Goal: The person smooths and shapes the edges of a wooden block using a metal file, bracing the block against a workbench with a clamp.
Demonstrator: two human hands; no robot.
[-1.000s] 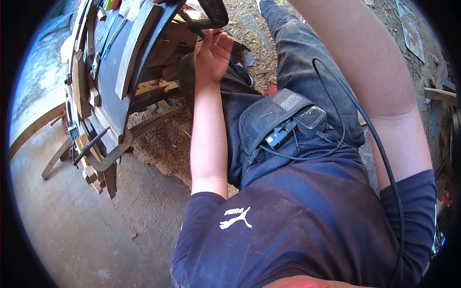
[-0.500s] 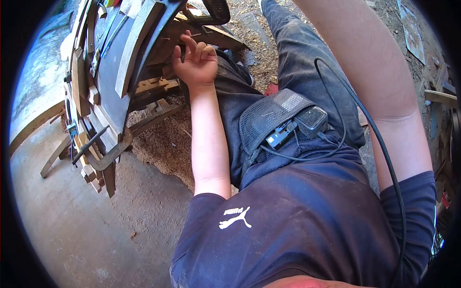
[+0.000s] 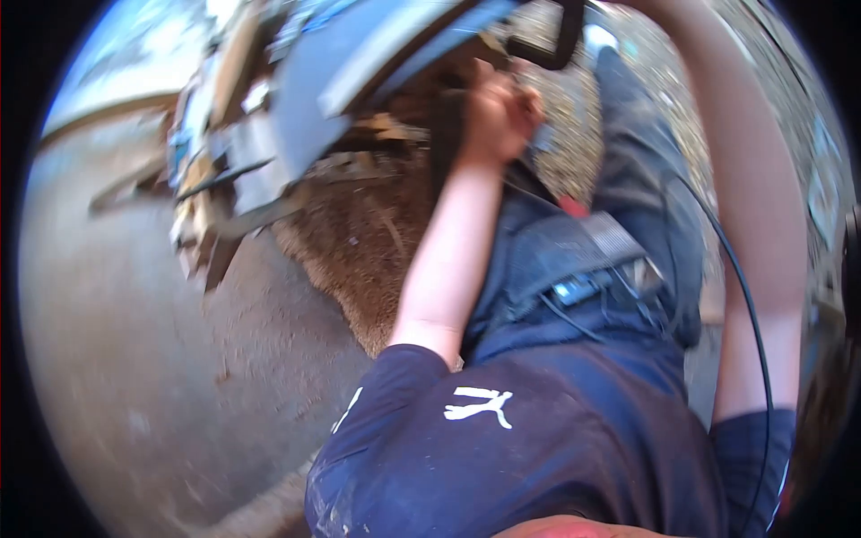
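Observation:
My left hand (image 3: 504, 112) is blurred by motion, its fingers curled in beside the underside of a curved workpiece. Whatever they hold is too smeared to make out. The workpiece is a dark blue-grey curved panel (image 3: 314, 99) with a pale wooden strip (image 3: 381, 58) along it. Just beyond my left hand, at the top, hangs a dark clamp-like bracket (image 3: 560, 40). My right arm reaches up past the top edge, so my right hand is out of frame.
A C-clamp (image 3: 260, 215) grips the near end of the workpiece, where several wood pieces jut out. Sawdust (image 3: 345, 247) covers the ground beneath, beside the concrete floor (image 3: 179, 359). A black cable (image 3: 749, 300) runs along my right arm, and a mesh pouch (image 3: 569, 260) sits at my waist.
The view has swung, so the workpiece and my left arm appear farther right and blurred. My left hand's fingers look more bunched; the thin nail-like piece near them no longer shows clearly.

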